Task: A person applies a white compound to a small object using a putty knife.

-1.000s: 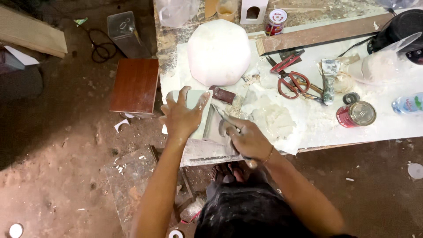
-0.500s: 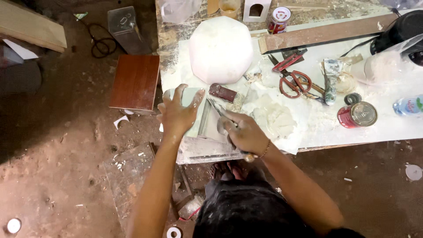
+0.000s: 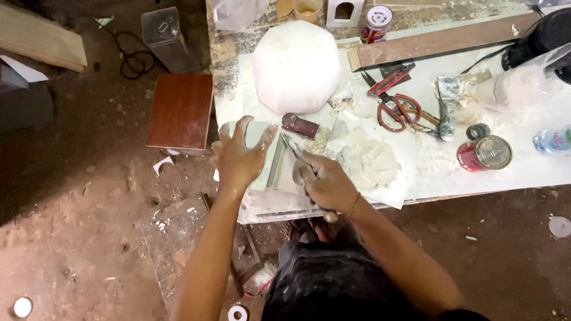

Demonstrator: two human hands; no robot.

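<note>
Left hand (image 3: 239, 156) spread flat, pressing a pale mould (image 3: 260, 156) at the table's (image 3: 523, 172) front edge, right hand (image 3: 326, 185) gripped a thin metal tool (image 3: 293, 148) beside it, white dome (image 3: 295, 65) behind, red scissors (image 3: 397, 107) nearby

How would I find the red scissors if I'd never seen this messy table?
Start at the big white faceted block on the white table. Look right, past the long wooden strip. The scissors lie flat there, the only thing with two looped red handles.
</note>
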